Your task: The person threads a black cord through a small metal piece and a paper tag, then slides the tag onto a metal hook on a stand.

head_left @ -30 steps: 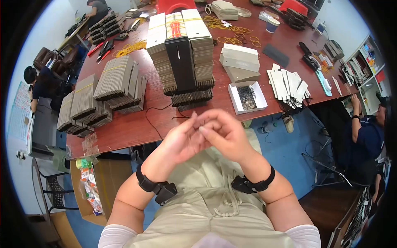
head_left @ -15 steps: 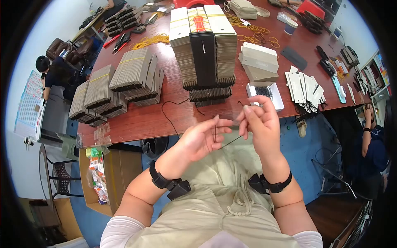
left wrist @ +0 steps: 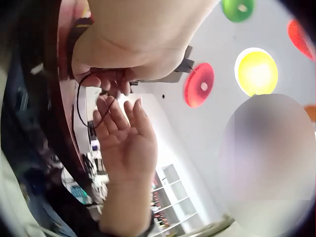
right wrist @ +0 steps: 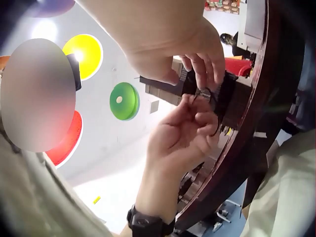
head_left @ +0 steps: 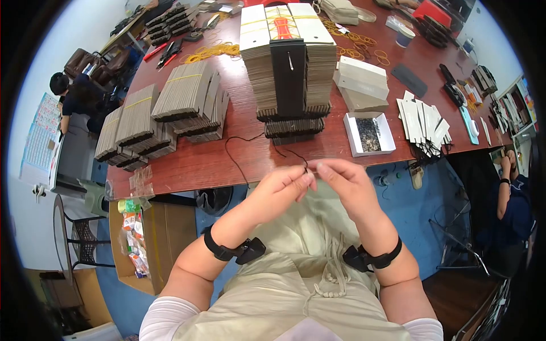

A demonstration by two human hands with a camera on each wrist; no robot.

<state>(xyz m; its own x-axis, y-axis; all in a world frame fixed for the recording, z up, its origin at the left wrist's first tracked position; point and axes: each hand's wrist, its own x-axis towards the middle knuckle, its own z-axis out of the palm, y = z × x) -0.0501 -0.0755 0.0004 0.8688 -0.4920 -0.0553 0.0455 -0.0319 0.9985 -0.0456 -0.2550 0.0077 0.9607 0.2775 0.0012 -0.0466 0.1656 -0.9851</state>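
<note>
A thin black cord (head_left: 297, 154) runs up from the fingertips of both hands, in front of the tall stack. My left hand (head_left: 281, 190) pinches it between thumb and forefinger; the right wrist view shows this left hand (right wrist: 182, 133) palm up. My right hand (head_left: 348, 184) meets the left at the cord, its thumb and forefinger close together. In the left wrist view a loop of the cord (left wrist: 79, 108) hangs beside the fingers of the right hand (left wrist: 128, 148). Another black cord (head_left: 232, 156) lies curved on the table, reaching its front edge.
A tall stack of bound cards (head_left: 259, 74), with a black strip (head_left: 289, 85) down its front, stands on the red table (head_left: 187, 173). Lower card bundles (head_left: 182, 96) are at left. A white box of small dark pieces (head_left: 388, 139) and white tags (head_left: 424, 122) lie right.
The hands were close together at first, then drew apart with the cord stretched between them. Now their fingertips are together again at the cord. The head view has shifted, moving the table rightward.
</note>
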